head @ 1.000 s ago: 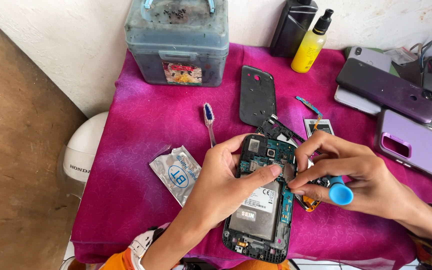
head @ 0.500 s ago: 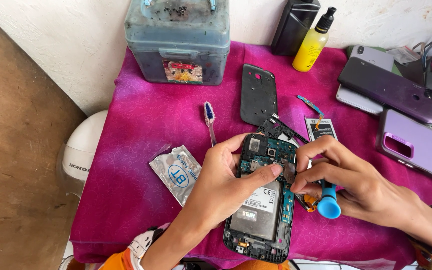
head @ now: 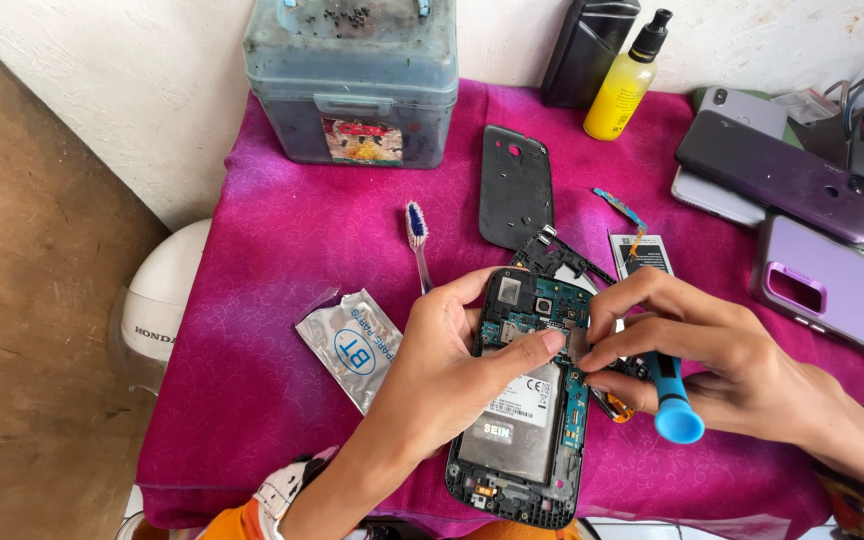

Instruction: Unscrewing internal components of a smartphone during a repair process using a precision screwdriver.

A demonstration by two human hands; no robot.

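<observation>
An opened black smartphone [head: 524, 420] with its circuit board and battery bared lies face down at the front of the magenta cloth [head: 292, 250]. My left hand [head: 447, 365] grips its left side, thumb laid across the board. My right hand [head: 697, 350] holds a blue-handled screwdriver [head: 672, 405], fingertips pinched at the phone's right edge near the board. The screwdriver's tip is hidden under my fingers.
A black back cover [head: 515, 185], a toothbrush [head: 418, 245], a silver foil packet [head: 352, 345], a small battery [head: 640, 255] and a flex strip lie around. A grey plastic box [head: 352, 80], a yellow bottle [head: 624, 85] and several phones [head: 782, 175] stand behind and right.
My right hand has turned the screwdriver so its blue handle now points down toward me. The left hand keeps its hold on the phone.
</observation>
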